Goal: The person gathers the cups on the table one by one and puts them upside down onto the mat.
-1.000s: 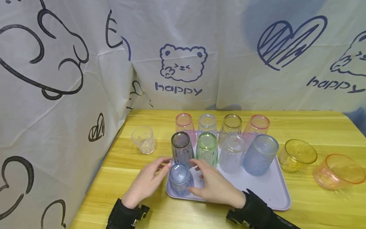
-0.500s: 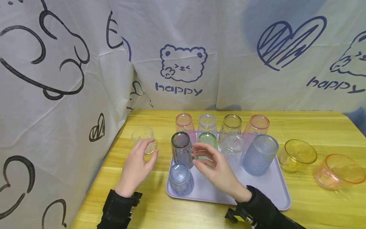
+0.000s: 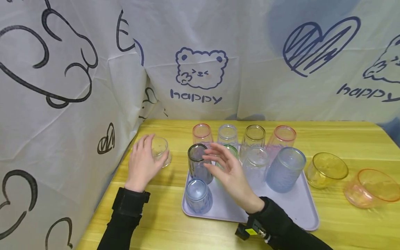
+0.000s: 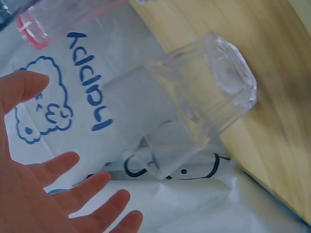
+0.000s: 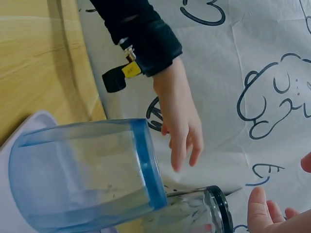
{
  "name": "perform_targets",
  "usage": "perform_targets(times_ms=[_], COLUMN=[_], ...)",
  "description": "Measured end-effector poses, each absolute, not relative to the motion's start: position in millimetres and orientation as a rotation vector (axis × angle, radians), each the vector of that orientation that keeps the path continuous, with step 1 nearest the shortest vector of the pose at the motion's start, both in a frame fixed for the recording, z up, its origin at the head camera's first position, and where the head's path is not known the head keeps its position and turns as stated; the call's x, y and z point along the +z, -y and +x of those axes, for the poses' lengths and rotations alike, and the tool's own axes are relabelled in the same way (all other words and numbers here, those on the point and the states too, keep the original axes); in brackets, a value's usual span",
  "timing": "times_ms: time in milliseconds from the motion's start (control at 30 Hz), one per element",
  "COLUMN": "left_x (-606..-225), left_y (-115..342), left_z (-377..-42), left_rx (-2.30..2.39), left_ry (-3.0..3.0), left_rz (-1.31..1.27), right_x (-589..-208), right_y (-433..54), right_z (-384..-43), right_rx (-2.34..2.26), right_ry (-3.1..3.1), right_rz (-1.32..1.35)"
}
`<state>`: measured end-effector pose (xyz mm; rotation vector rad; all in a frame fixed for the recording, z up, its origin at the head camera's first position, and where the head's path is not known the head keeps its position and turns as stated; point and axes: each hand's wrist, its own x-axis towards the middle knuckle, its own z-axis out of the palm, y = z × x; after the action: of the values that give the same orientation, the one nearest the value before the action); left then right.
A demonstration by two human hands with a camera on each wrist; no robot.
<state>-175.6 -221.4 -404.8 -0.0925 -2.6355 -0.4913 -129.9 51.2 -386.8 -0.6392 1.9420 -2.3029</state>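
Note:
A clear glass (image 3: 162, 147) stands upright on the table, left of the tray. Around its near left side my left hand (image 3: 140, 163) is spread, and in the left wrist view the fingers of that hand (image 4: 43, 194) are apart from the glass (image 4: 180, 97). Over the lilac tray (image 3: 228, 213) hovers my right hand (image 3: 232, 177), fingers loosely bent and holding nothing. It is nearest a smoky grey glass (image 3: 197, 168) and partly hides a green glass (image 3: 232, 150). A small blue glass (image 3: 197, 198) sits base up at the tray's front left corner.
More glasses crowd the tray's back and right, among them a pink one (image 3: 202, 133), a frosted clear one (image 3: 255, 168) and a large blue one (image 3: 285, 172). Right of the tray stand a yellow glass (image 3: 326, 170) and an orange one (image 3: 370, 189). A printed cloth (image 3: 200, 31) hangs behind.
Both hands have left the small blue glass at the tray's corner. My left hand has moved left and away to the clear glass; the right has risen over the tray.

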Motion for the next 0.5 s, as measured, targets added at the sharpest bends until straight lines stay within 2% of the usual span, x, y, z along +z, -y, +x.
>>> perform_targets(times_ms=[500], left_x=[-418], left_y=[231], left_z=[-202], left_rx=[-0.506], left_ry=[2.876], left_rz=[0.118], right_x=[-385], right_y=[-35], right_z=[-131], right_rx=[-2.346], right_ry=[-1.808], right_rz=[-0.559])
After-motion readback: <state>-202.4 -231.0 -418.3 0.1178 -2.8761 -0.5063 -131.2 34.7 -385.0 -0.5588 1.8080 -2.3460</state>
